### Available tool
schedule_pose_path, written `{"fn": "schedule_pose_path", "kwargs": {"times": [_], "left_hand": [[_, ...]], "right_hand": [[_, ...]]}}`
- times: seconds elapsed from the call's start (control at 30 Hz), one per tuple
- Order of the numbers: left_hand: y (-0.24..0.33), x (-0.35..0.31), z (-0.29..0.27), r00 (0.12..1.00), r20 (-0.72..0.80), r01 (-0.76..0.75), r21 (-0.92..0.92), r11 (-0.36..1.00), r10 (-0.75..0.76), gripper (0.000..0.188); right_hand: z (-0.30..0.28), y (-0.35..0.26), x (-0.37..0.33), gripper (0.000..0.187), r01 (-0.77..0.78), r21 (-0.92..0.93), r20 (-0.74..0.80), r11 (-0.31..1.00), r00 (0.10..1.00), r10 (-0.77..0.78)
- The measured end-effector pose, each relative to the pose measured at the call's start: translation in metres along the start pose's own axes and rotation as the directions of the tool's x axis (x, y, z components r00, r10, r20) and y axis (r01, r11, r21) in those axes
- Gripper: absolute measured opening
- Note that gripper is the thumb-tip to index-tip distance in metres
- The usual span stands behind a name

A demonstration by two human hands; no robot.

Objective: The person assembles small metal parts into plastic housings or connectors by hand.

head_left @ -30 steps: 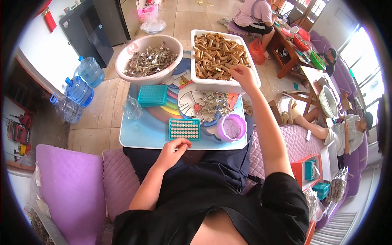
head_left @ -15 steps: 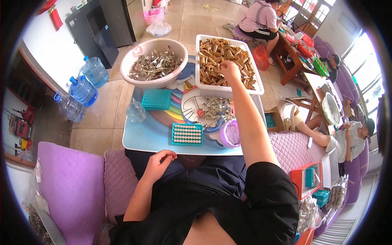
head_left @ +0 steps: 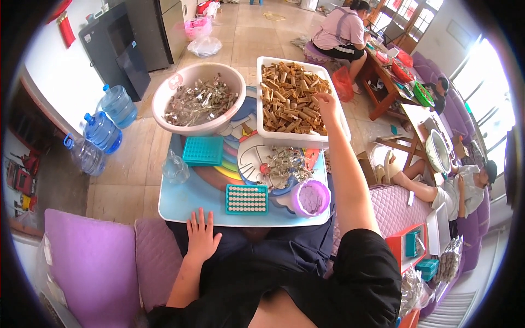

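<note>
My right hand (head_left: 329, 112) is at the right side of a white tray (head_left: 284, 139) heaped with short brown tube-like pieces (head_left: 295, 101). Its fingers are curled together; what they hold, if anything, is hidden. At the near edge of the low table (head_left: 199, 210), my left hand (head_left: 202, 238) lies with its fingers spread, holding nothing. Between the hands, a teal rack (head_left: 247, 199) carries rows of small round whitish pieces. A purple tub (head_left: 310, 198) stands to its right, and behind it is a loose pile of small metal parts (head_left: 287, 167).
A large pale basin (head_left: 161, 117) of metal clips stands at the table's far left. Nearer are an empty-looking teal rack (head_left: 203, 151) and a clear jug (head_left: 175, 168). Blue water bottles (head_left: 104, 131) stand on the floor at left. Several people sit at tables on the right.
My right hand has moved right, from the middle of the brown pieces to the tray's side. My left hand has gone from curled to spread fingers at the table edge. The view has shifted slightly.
</note>
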State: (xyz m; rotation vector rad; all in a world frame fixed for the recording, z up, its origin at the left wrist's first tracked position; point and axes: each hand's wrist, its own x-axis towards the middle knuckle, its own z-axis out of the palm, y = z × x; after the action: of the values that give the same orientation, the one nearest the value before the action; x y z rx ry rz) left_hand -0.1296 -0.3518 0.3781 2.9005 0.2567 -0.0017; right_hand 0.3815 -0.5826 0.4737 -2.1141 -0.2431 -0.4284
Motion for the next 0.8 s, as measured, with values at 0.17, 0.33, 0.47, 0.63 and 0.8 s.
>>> {"fn": "schedule_pose_path", "kwargs": {"times": [0.17,0.33,0.47,0.63,0.8], "left_hand": [[-0.001,0.005,-0.004,0.986,0.155,0.055,0.017,0.998,-0.057,0.09],[-0.002,0.008,-0.006,0.972,0.22,0.073,0.032,0.997,-0.079,0.099],[-0.002,0.005,-0.001,0.984,0.161,0.059,0.078,0.995,-0.071,0.101],[-0.001,0.003,-0.004,0.994,0.107,0.026,0.057,0.998,-0.032,0.097],[0.01,0.028,-0.039,0.992,0.111,0.053,-0.003,0.999,-0.053,0.068]], "right_hand": [[-0.002,-0.013,-0.002,0.018,0.029,-0.065,0.047,0.997,0.999,-0.026],[0.029,-0.045,-0.017,0.021,0.412,-0.485,0.318,0.771,0.905,-0.283],[0.056,-0.079,-0.031,0.031,0.296,-0.734,0.352,0.611,0.936,-0.03],[0.056,-0.093,-0.022,0.04,0.143,-0.694,0.391,0.705,0.898,0.203],[0.016,-0.073,-0.024,0.02,-0.107,0.477,0.076,0.872,0.994,0.081]]}}
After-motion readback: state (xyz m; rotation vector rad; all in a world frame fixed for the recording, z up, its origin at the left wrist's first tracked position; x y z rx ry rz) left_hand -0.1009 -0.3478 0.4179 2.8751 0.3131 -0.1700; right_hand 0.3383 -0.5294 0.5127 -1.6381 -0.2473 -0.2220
